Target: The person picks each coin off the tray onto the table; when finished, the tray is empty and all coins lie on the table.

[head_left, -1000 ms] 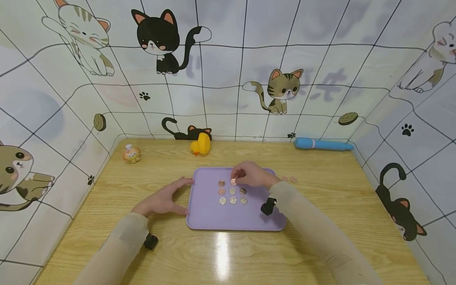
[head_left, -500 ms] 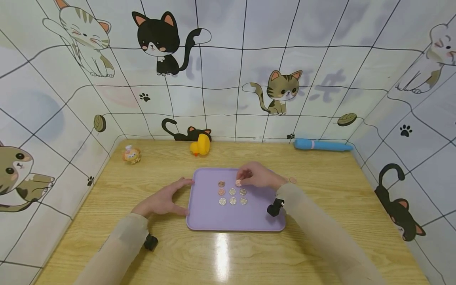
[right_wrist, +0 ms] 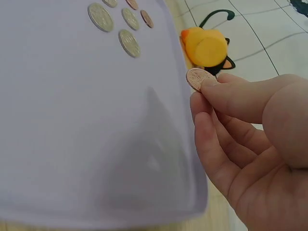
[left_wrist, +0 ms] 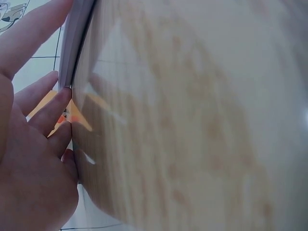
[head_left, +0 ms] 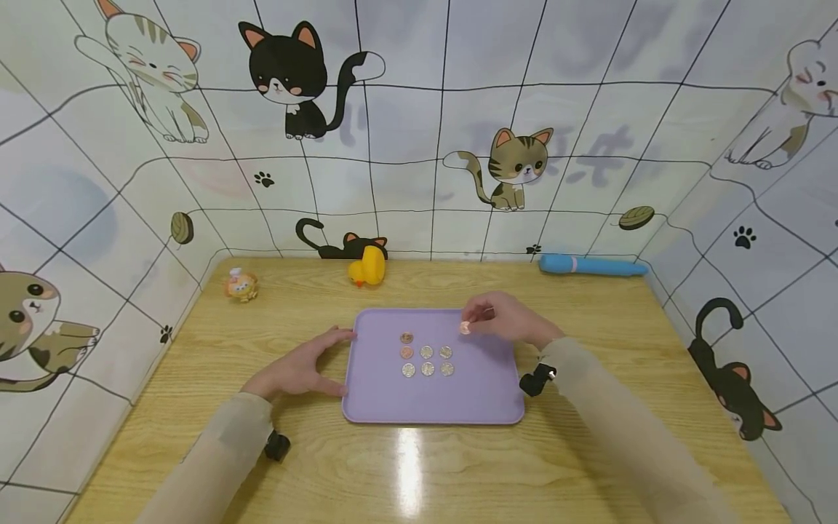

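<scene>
My right hand (head_left: pixel 507 318) pinches a copper coin (right_wrist: pixel 199 78) between thumb and index finger, held above the far right part of the purple tray (head_left: pixel 386 404). Several coins lie flat on the tray: silver ones in the two nearer rows, such as this silver coin (head_left: pixel 428 369), and two copper coins in the left column, among them a copper coin (head_left: pixel 406 352). At the tray's left edge my left hand (head_left: pixel 297 367) is spread, its fingertips and thumb right at the rim. The left wrist view shows those fingers (left_wrist: pixel 50 110) straight beside the tray's side.
A yellow rubber duck (head_left: pixel 368 267) lies tipped behind the tray. The small lion-like figurine (head_left: pixel 242 284) stands at the back left, and a blue pen-shaped object (head_left: pixel 592 266) lies at the back right. Cat-patterned walls enclose the wooden table (head_left: pixel 294 473).
The right hand has lifted the copper coin from the top row's middle and moved right with it. The left hand has stayed at the tray's edge.
</scene>
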A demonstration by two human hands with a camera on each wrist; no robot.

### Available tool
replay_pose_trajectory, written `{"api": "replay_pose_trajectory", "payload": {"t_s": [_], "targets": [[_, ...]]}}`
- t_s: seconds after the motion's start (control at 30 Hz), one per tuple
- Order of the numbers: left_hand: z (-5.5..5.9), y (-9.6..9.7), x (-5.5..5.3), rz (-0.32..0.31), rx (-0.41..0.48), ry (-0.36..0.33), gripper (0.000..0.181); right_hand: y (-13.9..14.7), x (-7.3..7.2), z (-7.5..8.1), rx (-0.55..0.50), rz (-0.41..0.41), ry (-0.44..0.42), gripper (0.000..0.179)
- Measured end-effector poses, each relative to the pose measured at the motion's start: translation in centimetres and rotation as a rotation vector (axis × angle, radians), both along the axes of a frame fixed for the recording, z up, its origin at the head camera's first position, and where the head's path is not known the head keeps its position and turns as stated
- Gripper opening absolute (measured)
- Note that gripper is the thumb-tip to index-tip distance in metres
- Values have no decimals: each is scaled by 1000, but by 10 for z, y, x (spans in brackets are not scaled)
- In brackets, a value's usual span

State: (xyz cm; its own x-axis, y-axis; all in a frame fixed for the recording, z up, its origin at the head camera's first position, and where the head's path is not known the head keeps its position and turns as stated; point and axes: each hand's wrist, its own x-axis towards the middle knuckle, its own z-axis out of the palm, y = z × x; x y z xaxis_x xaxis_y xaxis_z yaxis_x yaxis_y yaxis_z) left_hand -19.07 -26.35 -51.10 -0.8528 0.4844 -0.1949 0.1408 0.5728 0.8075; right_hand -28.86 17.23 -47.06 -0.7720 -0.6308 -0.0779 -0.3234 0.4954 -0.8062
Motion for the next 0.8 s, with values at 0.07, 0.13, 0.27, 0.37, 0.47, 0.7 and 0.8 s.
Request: {"api": "replay_pose_trajectory", "payload": {"t_s": [0.07,0.13,0.27,0.37,0.47,0.7,0.8], "targets": [[0,0,0,2,1,0,102,8,1,3,10,-25,4,11],[0,0,0,0,2,-2,102,18,1,5,16,-53,-2,13],[1,0,1,2,3,-6,102,40,3,9,27,-107,-10,17],[2,1,1,6,1,-11,102,59,3,9,13,-145,-32,18],[2,1,1,11,-2,-17,102,76,3,7,3,-182,-55,19],[0,0,1,18,-1,-20,102,108,1,-2,74,-243,12,20],[-1,0,1,21,-3,-24,102,118,1,-7,111,-258,44,20]]}}
